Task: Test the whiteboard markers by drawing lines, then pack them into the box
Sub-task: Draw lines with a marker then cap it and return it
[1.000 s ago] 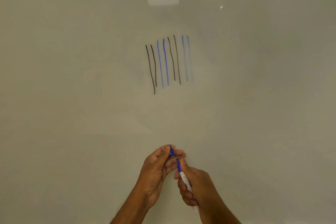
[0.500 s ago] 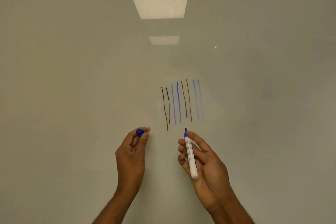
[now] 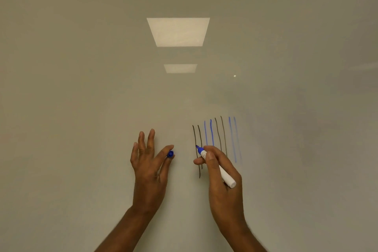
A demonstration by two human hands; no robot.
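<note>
The right hand grips the white-barrelled blue marker, its tip now raised among the thin black drawn lines. The left hand pinches the round blue plastic cap, its other fingers now splayed.

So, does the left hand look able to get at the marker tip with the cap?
Probably yes. The left hand pinches the blue cap, the tip of the marker sticks out bare from the right hand toward it, and only open whiteboard lies between them.
</note>
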